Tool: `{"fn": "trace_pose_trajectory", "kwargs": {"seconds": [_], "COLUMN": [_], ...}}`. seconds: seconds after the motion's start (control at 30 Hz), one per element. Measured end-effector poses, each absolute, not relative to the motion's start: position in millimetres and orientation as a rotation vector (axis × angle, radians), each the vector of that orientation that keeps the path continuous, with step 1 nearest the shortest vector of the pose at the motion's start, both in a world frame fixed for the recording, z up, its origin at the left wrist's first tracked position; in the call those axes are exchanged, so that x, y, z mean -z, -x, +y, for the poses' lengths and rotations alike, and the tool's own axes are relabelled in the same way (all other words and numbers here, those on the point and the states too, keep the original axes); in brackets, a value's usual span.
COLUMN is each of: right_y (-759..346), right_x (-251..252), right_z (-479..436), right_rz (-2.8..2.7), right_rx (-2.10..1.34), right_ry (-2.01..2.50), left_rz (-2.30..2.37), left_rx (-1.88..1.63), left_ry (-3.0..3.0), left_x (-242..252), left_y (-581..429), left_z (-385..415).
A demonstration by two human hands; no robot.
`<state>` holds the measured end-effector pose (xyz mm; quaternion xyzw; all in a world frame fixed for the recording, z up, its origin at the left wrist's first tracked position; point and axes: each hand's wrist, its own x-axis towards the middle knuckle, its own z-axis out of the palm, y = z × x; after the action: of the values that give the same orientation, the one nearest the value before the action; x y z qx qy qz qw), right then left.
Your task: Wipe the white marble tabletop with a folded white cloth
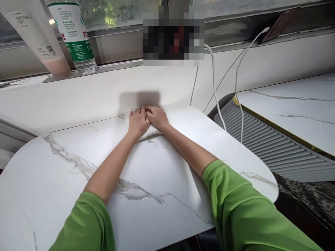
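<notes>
A white cloth (pixel 151 132) lies folded on the marble-patterned table (pixel 167 164), near its far edge by the wall. My left hand (pixel 138 122) presses on the cloth from above, its fingers bent over the far part. Beside it, touching it, my right hand (pixel 157 118) is curled onto the same cloth. Both arms reach straight forward across the table. Most of the cloth is hidden under the hands.
On the window ledge stand a pale cup with pink contents (pixel 56 66) and a water bottle (pixel 84 64). White cables (pixel 214 80) hang down the wall at the right. Beyond them is a second marble-topped piece (pixel 293 104) with a ribbed grey side.
</notes>
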<state>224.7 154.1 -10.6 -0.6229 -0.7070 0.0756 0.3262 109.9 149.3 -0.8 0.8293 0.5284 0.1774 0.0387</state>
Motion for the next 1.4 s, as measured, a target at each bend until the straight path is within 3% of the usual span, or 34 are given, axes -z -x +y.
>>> {"fn": "trace_pose_trajectory", "kwargs": {"seconds": [0.37,0.63,0.83,1.1,1.4], "right_y": [-218.4,-221.5,-222.0,-183.6,-136.6], "right_x": [8.8,1.8,10.0,0.7,7.8], "right_z": [122.9,9.5,-98.7,-127.6,26.3], "right_rz": [-1.921,-1.864,-1.871,-2.188,-2.488], "right_rx": [-0.259,-0.86,-1.062,-0.74,-0.305], "right_ry": [1.541,1.487,1.245,1.305,1.247], "left_rz": [1.707,1.504,1.301,1.253,1.616], "left_rx": [-0.45,-0.287,-0.307,-0.217,-0.273], "left_ry": [-2.506,-2.62,-2.741,-2.734,-2.598], "left_x": [2.6,-2.7,-4.6,-6.6,-2.5], "left_y": [-103.9,-72.5,-39.4,-10.7,19.1], "left_z": [113.9,9.9,-79.8,-109.1,19.2]}}
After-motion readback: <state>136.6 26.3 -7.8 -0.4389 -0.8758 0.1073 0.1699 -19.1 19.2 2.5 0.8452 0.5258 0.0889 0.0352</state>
